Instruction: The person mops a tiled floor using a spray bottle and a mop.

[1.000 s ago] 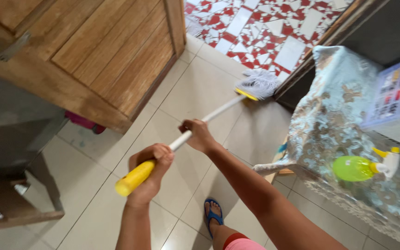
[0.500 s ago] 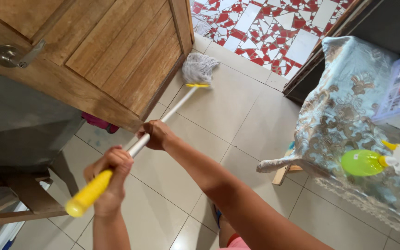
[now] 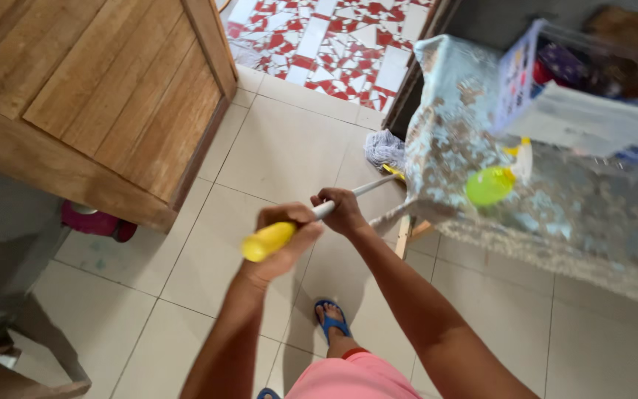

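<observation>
Pale floor tiles (image 3: 289,148) look clean so far. Both hands, left (image 3: 283,240) and right (image 3: 342,211), wrap their fingers tight round the mop (image 3: 311,216), its head (image 3: 385,148) working beside the draped worktop (image 3: 555,214); under it seems left.

One mop (image 3: 334,207) is in view, with one white string head (image 3: 384,149) at about one o'clock and one yellow grip (image 3: 268,241) near the centre; two hands are on it, one left hand (image 3: 283,246) and one right hand (image 3: 342,210). One wooden door (image 3: 105,96) fills the ten o'clock part, and one pink object (image 3: 91,222) sits under its lower edge at nine o'clock. At two o'clock stands one table with a patterned cloth (image 3: 555,214), bearing one green spray bottle (image 3: 495,181) and one plastic basket (image 3: 548,81), while one blue sandal (image 3: 330,318) shows fully at six o'clock.
</observation>
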